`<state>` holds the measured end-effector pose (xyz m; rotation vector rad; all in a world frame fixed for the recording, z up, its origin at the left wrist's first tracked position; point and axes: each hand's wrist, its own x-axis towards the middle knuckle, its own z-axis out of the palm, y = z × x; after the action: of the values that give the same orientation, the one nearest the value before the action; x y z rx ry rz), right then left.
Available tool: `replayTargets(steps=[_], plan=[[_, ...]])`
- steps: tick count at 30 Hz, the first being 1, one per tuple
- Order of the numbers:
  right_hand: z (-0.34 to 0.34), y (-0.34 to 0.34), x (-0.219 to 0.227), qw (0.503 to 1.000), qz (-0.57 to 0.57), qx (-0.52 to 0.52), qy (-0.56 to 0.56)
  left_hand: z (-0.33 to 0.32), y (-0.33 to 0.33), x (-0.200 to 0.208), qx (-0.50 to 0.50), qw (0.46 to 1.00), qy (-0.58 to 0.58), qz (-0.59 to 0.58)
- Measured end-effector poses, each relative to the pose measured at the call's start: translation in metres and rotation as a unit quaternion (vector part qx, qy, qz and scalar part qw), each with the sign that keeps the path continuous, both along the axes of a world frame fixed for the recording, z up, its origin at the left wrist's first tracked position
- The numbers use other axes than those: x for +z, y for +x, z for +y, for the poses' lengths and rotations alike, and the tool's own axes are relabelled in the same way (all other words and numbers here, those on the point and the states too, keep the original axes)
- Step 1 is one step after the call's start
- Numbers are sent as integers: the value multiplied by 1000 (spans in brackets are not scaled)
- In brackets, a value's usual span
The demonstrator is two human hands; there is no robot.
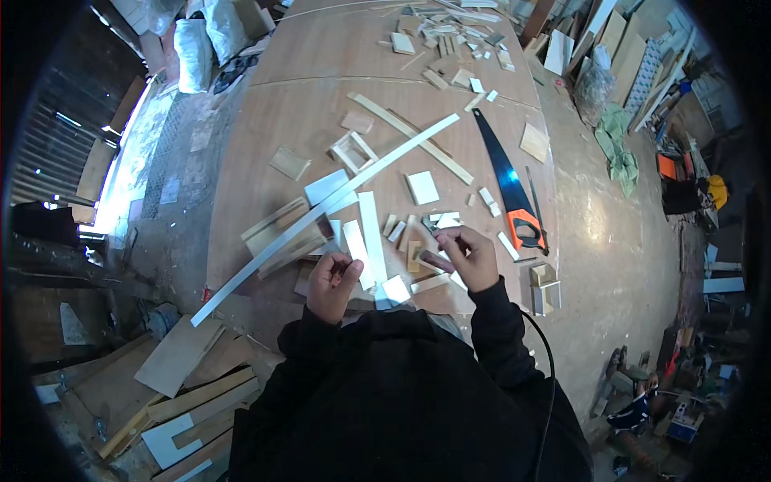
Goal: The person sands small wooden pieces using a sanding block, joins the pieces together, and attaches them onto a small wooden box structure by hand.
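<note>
My left hand [331,287] is at the table's near edge with its fingers curled in and thumb pressed to them; anything inside is too small to make out. To its right, my right hand [474,259] is closed in a pinch above small wood offcuts, its held item unclear. A dark, rounded piece [436,261] shows by its fingers, and I cannot tell whether they touch. White strips [371,233] stand out between my hands. A long white strip [401,153] slants across a wooden box [281,229] left of my left hand.
On the right lies a handsaw [499,165] with an orange and black handle. A small wooden frame [352,151] and a square block [422,188] sit mid-table [297,104]. Scraps [450,40] cover the far end. Boards [181,357] are stacked at lower left; a black cable [552,377] hangs beside my right arm.
</note>
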<state>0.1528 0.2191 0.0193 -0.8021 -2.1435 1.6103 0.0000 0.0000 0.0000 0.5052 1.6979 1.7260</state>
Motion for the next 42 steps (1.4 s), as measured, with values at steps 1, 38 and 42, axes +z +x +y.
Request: replayTargets(steps=[1, 38, 42], plan=[[-6, 3, 11, 999, 42, 3, 30, 8, 3, 6, -6, 999, -15, 29], [170, -79, -227, 957, -156, -62, 237, 211, 13, -110, 137, 943, -177, 246], [175, -91, -237, 942, -197, -46, 267, 181, 34, -111, 65, 948, -199, 238]])
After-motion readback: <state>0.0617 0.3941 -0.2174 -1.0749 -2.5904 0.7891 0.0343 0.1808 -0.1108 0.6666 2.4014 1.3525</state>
